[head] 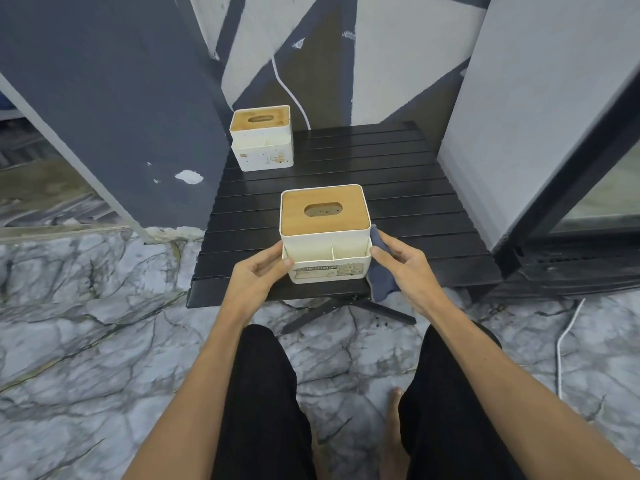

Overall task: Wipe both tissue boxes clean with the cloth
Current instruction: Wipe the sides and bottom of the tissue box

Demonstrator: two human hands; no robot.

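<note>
Black slatted table [381,174], marble floor [86,323]

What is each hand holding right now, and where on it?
Left hand grips the near tissue box at its front-left corner. Right hand holds the blue cloth against the box's right side.

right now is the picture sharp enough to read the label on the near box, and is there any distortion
Head view: the near box is sharp, its label reading "TISSUE HOLDER"; the far box is softer, stains still visible; wide-angle bending curves the wall edges; lighting is dim and even, with no glare on the table.
</note>
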